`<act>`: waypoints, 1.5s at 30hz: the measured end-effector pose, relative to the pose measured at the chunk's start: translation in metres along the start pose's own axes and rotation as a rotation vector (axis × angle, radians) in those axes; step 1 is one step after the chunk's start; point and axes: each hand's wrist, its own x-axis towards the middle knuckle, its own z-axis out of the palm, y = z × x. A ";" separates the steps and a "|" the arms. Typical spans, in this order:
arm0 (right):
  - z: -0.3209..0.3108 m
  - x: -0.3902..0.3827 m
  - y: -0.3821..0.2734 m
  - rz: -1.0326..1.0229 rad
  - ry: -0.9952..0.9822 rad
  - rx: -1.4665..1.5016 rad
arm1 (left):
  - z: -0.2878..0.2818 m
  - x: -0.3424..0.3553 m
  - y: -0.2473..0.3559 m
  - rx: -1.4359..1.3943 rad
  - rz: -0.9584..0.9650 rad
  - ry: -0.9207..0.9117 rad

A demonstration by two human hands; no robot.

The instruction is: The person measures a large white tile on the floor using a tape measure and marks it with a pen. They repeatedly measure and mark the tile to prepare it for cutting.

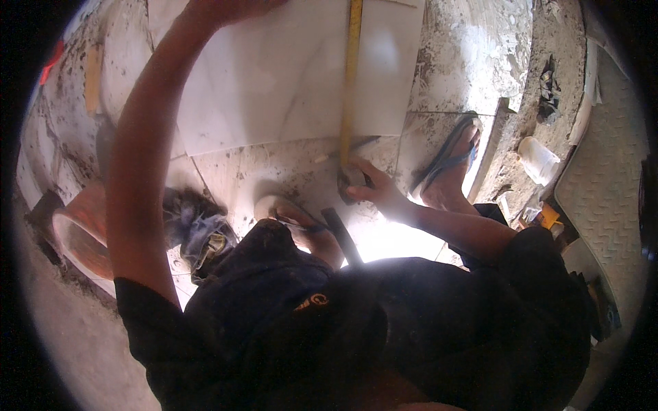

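Observation:
My right hand (372,189) is closed round the dark case of a tape measure (347,188). From the case its yellow blade (351,75) runs straight away from me, over a large white marble-look tile (274,82), and leaves the picture at the top edge. My left arm reaches forward across the tile's left side. Only part of my left hand (236,7) shows at the top edge, over the tile; its fingers are cut off by the picture's edge. The case sits just on my side of the tile's near edge.
My sandalled feet stand on a dirt-spotted tiled floor (253,171). A round clay-coloured basin (72,229) and a crumpled dark cloth (205,229) lie left. A dark bar (340,236) lies between my legs. Right are a white plastic tub (538,161) and a patterned metal-like sheet (606,178).

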 end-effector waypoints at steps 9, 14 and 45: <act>-0.004 0.004 0.008 -0.073 -0.002 -0.089 | -0.007 -0.006 0.004 0.013 -0.020 0.008; -0.007 0.009 0.017 -0.107 0.013 -0.143 | -0.006 -0.005 0.003 0.007 -0.008 0.033; -0.009 0.011 0.028 -0.037 0.012 0.103 | -0.015 0.024 0.036 -0.040 0.027 -0.060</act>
